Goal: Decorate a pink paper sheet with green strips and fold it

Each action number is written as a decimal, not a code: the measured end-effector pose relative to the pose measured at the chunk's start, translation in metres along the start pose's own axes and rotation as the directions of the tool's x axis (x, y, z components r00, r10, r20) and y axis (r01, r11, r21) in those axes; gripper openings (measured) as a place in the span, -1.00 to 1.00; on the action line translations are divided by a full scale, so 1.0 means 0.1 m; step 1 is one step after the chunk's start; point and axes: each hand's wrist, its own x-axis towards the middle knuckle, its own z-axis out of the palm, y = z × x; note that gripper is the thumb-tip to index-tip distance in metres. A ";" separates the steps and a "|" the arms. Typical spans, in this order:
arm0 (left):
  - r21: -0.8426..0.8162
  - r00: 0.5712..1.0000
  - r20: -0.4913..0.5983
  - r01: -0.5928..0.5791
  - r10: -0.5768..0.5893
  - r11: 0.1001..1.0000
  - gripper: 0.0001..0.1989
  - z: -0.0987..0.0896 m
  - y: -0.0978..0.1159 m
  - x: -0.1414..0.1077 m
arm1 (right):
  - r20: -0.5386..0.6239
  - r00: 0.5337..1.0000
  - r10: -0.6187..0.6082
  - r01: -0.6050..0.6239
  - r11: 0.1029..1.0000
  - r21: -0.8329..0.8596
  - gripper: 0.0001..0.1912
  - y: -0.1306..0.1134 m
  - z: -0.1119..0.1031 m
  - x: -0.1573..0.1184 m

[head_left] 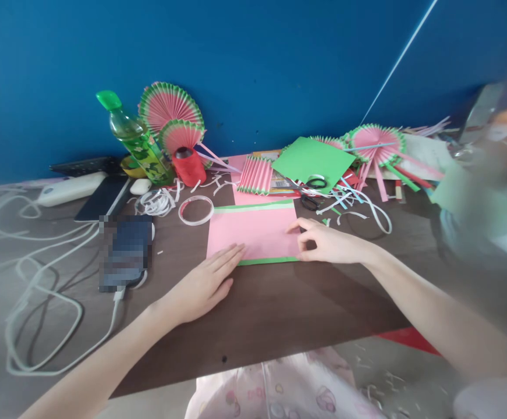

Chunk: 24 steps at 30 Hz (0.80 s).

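Note:
A pink sheet of paper (255, 230) lies flat on the dark wooden table in front of me. Green runs along its near edge, and a green and whitish band along its far edge. My left hand (203, 285) rests flat over the sheet's near left corner, fingers stretched out together. At the right edge is my right hand (327, 241), its fingers bent and a gap between thumb and forefinger; the fingertips touch the paper. Just beyond the sheet stand a pleated pink paper piece (255, 176) and black-handled scissors (309, 202). A roll of clear tape (196, 210) sits off its far left corner.
Along the blue wall are a green-capped bottle (137, 142), pleated paper fans (170, 107), a red thread spool (189, 167) and a green sheet (314, 160). Paper scraps (353, 201) litter the back right. A phone (126, 253) with a white cable (78, 314) occupies the left.

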 end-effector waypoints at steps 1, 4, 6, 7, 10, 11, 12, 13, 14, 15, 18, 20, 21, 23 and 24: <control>0.018 0.999 0.037 -0.024 0.024 1.000 -0.47 0.03 0.00 -0.01 | -0.002 1.000 -0.002 0.002 1.000 -0.002 -0.74 0.00 0.00 0.00; 0.087 0.994 0.091 -0.071 0.063 0.994 -0.44 0.08 -0.02 -0.03 | -0.010 1.000 -0.005 0.005 1.000 -0.005 -0.75 0.00 -0.01 0.00; 0.133 0.993 0.096 -0.086 0.073 0.987 -0.44 0.10 -0.04 -0.03 | -0.013 1.000 0.001 -0.001 1.000 -0.001 -0.75 -0.01 -0.01 0.01; 0.155 0.992 0.096 -0.091 0.076 0.984 -0.44 0.11 -0.05 -0.03 | -0.012 1.000 0.005 -0.005 1.000 0.001 -0.75 -0.01 0.00 0.01; 0.204 0.993 0.087 -0.098 0.082 0.974 -0.46 0.12 -0.05 -0.03 | -0.010 1.000 0.003 -0.003 1.000 0.000 -0.74 -0.01 0.00 0.01; 0.214 0.993 0.087 -0.098 0.081 0.972 -0.46 0.13 -0.04 -0.03 | -0.009 1.000 0.000 0.000 1.000 -0.003 -0.74 -0.01 0.00 0.01; 0.220 0.993 0.086 -0.097 0.080 0.971 -0.46 0.13 -0.04 -0.03 | -0.009 1.000 -0.002 0.002 1.000 -0.006 -0.74 -0.01 0.00 0.01; 0.224 0.993 0.085 -0.096 0.078 0.970 -0.46 0.12 -0.03 -0.03 | -0.007 1.000 -0.001 0.001 1.000 -0.008 -0.74 -0.02 -0.01 0.00; 0.226 0.993 0.085 -0.095 0.077 0.969 -0.46 0.12 -0.03 -0.03 | -0.006 1.000 0.003 -0.003 1.000 -0.009 -0.74 -0.02 -0.01 0.00; 0.227 0.993 0.084 -0.095 0.077 0.969 -0.46 0.11 -0.03 -0.03 | -0.005 1.000 0.009 -0.009 1.000 -0.011 -0.74 -0.03 -0.01 0.00; 0.231 0.994 0.080 -0.095 0.078 0.968 -0.46 0.10 -0.02 -0.02 | -0.010 1.000 0.016 -0.016 1.000 -0.014 -0.75 -0.04 0.00 0.00; 0.236 0.994 0.079 -0.094 0.077 0.967 -0.46 0.09 -0.01 -0.02 | -0.015 1.000 0.012 -0.013 1.000 -0.016 -0.75 -0.03 0.01 0.00; 0.239 0.994 0.078 -0.093 0.076 0.967 -0.46 0.09 -0.01 -0.02 | -0.018 1.000 0.010 -0.010 1.000 -0.017 -0.75 -0.03 0.01 0.00; 0.247 0.995 0.070 -0.091 0.076 0.965 -0.46 0.10 0.00 -0.02 | -0.025 1.000 0.006 -0.007 1.000 -0.023 -0.75 -0.02 0.02 0.00; 0.251 0.995 0.066 -0.090 0.076 0.964 -0.46 0.10 0.00 -0.02 | -0.030 1.000 0.003 -0.004 1.000 -0.027 -0.75 -0.02 0.03 0.01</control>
